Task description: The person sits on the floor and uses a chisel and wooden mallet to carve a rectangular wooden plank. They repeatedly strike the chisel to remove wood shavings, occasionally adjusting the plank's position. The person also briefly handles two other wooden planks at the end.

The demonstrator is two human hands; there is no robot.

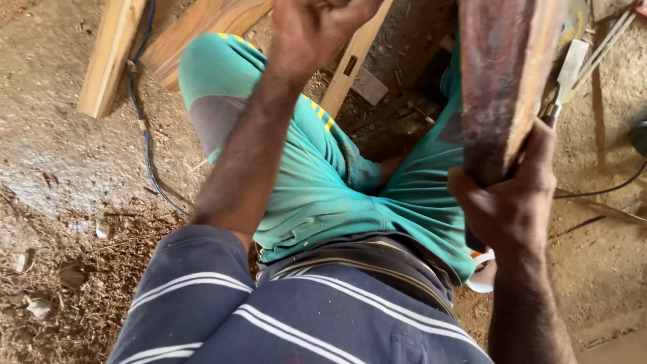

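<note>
Gripping a reddish wooden plank [502, 81], right hand [515, 202] wrapped tight (left hand [313, 30] fisted, contents hidden).

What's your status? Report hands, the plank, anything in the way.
Right hand gripping dark wooden plank at its lower end. Left hand raised, closed; contents unclear. Chisel close beside plank, sawdust floor below.

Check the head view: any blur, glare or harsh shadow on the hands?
Head view: soft, even daylight, no glare; left hand close to the lens, cropped at the top and slightly blurred; right hand dark but readable, gripping the reddish wooden board; sawdust floor reasonably sharp; wide-angle stretch at the edges.
</note>
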